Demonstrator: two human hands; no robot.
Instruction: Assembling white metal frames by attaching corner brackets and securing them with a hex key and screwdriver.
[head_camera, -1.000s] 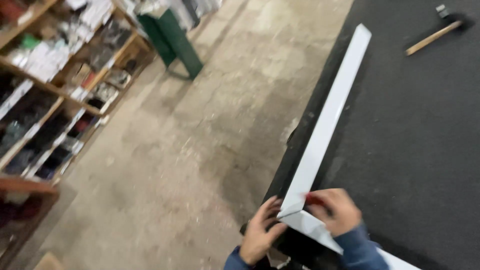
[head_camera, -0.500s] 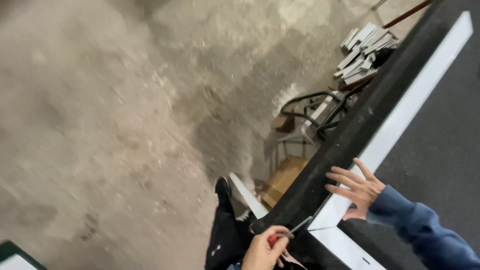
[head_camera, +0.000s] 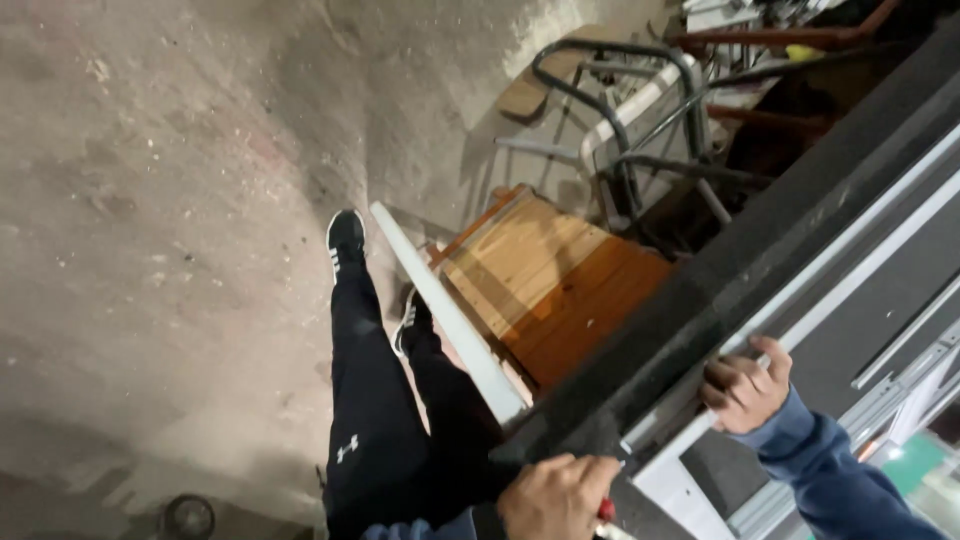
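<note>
A: Currently the right hand (head_camera: 745, 385) is curled over the edge of the long white metal strip (head_camera: 850, 265), fingers wrapped on top, pinning it to the dark table (head_camera: 720, 290).

B: And the left hand (head_camera: 558, 497)?

A: Closed in a fist around a red-handled tool (head_camera: 605, 510) at the strip's near end. Only a bit of red handle shows; the working end is hidden, so I cannot tell what kind of tool it is.

B: Where does the strip lie?

A: Along the table's edge, running away to the upper right. A second white strip (head_camera: 445, 310) leans from the table edge down toward the floor (head_camera: 150, 200), beside the person's legs.

B: Note on technique?

A: My judgement: keep the right hand pressing flat and close to the tool so the strip cannot chatter or slide, and keep its fingers clear of the tool's path. The sheet edge looks sharp. Feet stand near a wooden board (head_camera: 545, 290); stance should stay steady.
</note>
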